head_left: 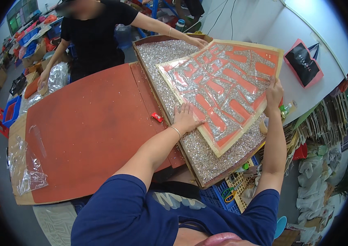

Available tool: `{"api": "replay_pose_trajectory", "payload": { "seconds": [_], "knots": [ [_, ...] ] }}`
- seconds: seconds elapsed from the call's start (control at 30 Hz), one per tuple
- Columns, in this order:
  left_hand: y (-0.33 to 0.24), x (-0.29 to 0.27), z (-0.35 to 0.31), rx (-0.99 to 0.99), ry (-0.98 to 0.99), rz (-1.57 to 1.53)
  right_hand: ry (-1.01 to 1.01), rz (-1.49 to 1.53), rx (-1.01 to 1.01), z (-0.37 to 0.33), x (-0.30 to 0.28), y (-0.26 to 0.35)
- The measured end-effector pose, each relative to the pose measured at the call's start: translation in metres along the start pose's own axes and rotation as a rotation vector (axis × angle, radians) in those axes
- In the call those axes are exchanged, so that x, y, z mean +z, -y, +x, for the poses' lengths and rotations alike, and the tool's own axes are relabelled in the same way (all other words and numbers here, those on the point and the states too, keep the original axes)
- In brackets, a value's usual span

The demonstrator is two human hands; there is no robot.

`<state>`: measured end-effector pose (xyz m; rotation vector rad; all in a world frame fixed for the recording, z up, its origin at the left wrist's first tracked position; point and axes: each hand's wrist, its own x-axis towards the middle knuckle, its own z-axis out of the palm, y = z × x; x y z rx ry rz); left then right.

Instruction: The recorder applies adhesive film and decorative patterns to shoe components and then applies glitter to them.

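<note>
A large sheet (235, 110) with tan taped edges, a clear glossy surface and orange and silver sparkly shapes is tilted over a shallow box (198, 183) of silvery glitter granules (198, 158). My right hand (274, 95) grips the sheet's right edge. With fingers spread, my left hand (186, 118) lies against its near left edge. Across the box, a co-worker's hand (197, 42) touches the sheet's far corner or the box rim; I cannot tell which. How my right fingers wrap underneath is hidden.
Left of the box lies a wide red-brown board (83, 131) with a small red wrapper (156, 117) near its edge. Crumpled clear plastic (28, 168) rests at its left end. Green-handled scissors (228, 194) and a blue crate (219, 197) sit below the box. Stacked cardboard (326, 123) stands right.
</note>
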<state>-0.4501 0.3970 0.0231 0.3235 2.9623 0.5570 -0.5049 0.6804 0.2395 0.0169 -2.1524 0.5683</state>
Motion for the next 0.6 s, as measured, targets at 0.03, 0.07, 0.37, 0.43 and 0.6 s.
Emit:
{"api": "replay_pose_trajectory", "payload": {
  "seconds": [0.03,0.07,0.37,0.43,0.6],
  "knots": [
    [0.001,0.002,0.003,0.006,-0.008,0.005,-0.011,0.001,-0.001,0.003,-0.002,0.005],
    [0.002,0.005,0.006,0.001,-0.034,-0.025,-0.024,-0.016,0.004,0.006,-0.004,0.010],
    [0.017,-0.006,0.028,-0.055,0.003,0.061,-0.187,-0.020,-0.029,0.049,-0.040,0.014],
    [0.017,-0.010,0.037,-0.071,-0.023,0.067,-0.231,-0.010,-0.048,0.061,-0.055,0.016],
    [0.018,-0.020,0.080,0.179,0.054,0.157,-0.340,0.053,0.014,0.072,-0.090,0.029]
  ]
}}
